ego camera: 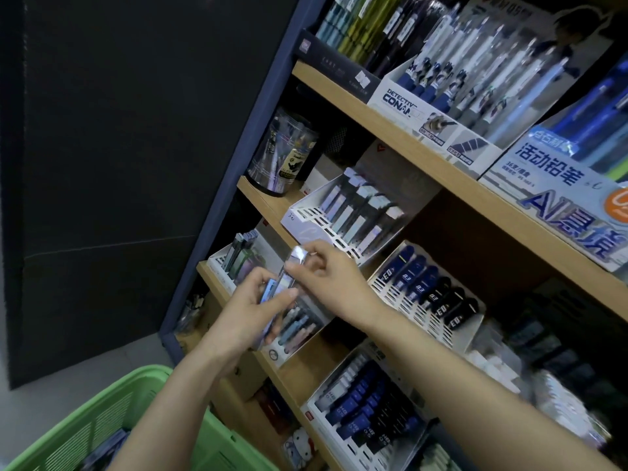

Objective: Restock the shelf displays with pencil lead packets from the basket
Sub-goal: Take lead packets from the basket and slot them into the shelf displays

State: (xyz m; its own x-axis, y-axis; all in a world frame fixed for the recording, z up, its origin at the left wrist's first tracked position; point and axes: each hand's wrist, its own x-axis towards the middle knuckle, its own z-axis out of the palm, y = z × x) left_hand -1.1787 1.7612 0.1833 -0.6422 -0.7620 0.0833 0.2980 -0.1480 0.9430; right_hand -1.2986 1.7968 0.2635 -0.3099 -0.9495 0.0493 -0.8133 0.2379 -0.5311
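Almost upright packet (295, 259), top tilted rightward.

The green basket (68, 433) runs off the bottom edge; pencil lead packets (102, 452) inside it are blurred, partly behind the left forearm (163, 413).

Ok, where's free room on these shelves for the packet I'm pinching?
Empty front slots in the white slotted tray, and bare wood between it and the clear canister. The 03 tray also has free front slots. The bottom HB tray looks packed.

White pen box (413, 112) reads "DETECTIVE CONAN"; blue pencil box (557, 185) reads "活动铅笔", "AI".
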